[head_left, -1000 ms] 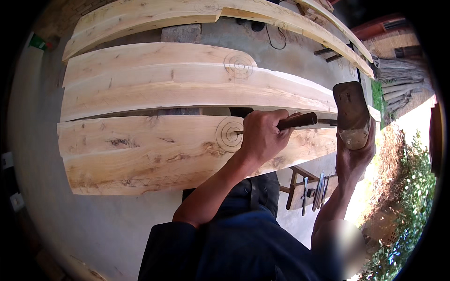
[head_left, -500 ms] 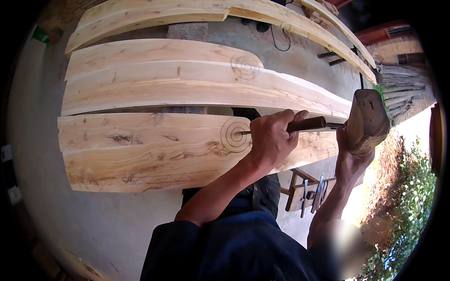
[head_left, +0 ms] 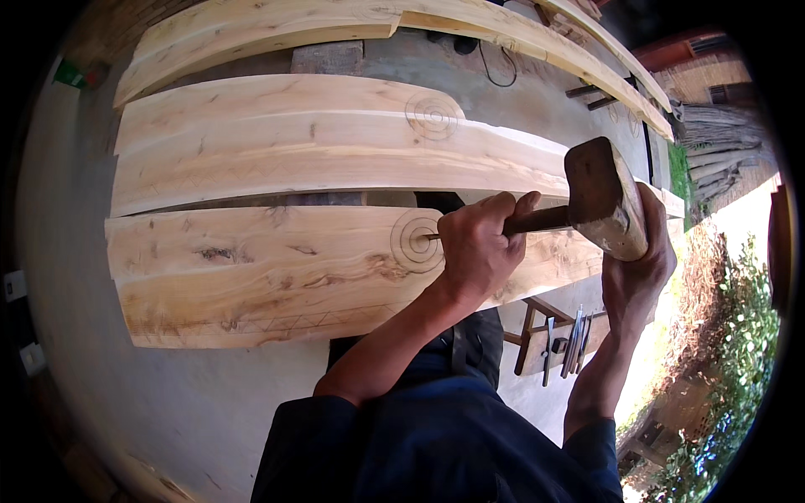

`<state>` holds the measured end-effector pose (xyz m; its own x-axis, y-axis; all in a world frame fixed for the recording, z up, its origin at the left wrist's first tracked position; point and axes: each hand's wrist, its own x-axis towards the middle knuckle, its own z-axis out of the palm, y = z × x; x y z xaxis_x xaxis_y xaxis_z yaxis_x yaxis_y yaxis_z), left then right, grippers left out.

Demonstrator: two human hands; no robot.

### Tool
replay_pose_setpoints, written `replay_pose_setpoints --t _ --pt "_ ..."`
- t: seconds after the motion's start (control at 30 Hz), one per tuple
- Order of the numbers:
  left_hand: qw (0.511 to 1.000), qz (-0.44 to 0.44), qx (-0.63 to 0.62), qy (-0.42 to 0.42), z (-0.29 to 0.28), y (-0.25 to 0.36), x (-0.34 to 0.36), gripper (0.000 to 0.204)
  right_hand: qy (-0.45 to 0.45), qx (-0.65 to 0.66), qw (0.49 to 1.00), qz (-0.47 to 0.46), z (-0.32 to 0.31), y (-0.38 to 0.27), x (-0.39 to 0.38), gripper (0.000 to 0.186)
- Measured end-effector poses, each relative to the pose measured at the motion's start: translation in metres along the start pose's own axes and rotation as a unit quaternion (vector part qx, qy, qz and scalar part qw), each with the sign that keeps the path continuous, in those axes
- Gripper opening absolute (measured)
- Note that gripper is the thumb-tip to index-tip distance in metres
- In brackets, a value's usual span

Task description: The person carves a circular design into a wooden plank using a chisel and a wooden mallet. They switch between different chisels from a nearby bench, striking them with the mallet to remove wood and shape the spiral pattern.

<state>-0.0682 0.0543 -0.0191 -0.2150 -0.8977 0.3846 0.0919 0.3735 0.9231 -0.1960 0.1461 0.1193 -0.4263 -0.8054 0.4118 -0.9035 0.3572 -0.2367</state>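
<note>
My left hand [head_left: 480, 251] is wrapped round a wood-handled chisel [head_left: 537, 221]. Its thin metal tip rests at the middle of the concentric circles [head_left: 412, 242] drawn on the nearest pale plank [head_left: 319, 277]. Closed round a wooden mallet, my right hand [head_left: 639, 268] is just right of the chisel. The dark, blocky mallet head [head_left: 605, 197] meets or overlaps the butt of the chisel handle; whether they touch I cannot tell. Most of the mallet's handle is hidden behind its head and my fingers.
A second plank [head_left: 293, 151] with drawn circles lies beyond, and long curved beams [head_left: 277, 25] lie farther off. Several chisels [head_left: 576, 339] lie on a low wooden stool [head_left: 530, 348] at my right. Leafy plants [head_left: 738, 360] grow at the far right.
My right hand has swung the mallet left, bringing its head from beyond the chisel to the handle's butt. The left hand and chisel have shifted only slightly.
</note>
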Motion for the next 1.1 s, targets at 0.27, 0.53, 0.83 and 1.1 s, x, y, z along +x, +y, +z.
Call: replay_pose_setpoints --t 0.27,0.53,0.83,1.1 --pt "1.0 0.002 -0.002 -0.012 0.0 -0.003 0.0 0.034 -0.012 -0.033 0.999 0.007 0.01 -0.006 -0.016 0.058" --pt "0.944 -0.115 -0.224 0.212 -0.116 0.033 0.059 0.048 -0.112 0.033 0.978 0.174 0.069 0.069 -0.068 0.056" --pt "0.993 0.016 0.107 0.043 -0.12 0.021 -0.004 0.052 -0.099 -0.107 0.989 0.031 0.135 0.078 -0.124 0.084" --pt "0.838 0.316 0.1 -0.433 -0.04 0.04 -0.086 0.057 -0.156 0.404 0.855 0.284 0.07 0.042 -0.159 0.025"
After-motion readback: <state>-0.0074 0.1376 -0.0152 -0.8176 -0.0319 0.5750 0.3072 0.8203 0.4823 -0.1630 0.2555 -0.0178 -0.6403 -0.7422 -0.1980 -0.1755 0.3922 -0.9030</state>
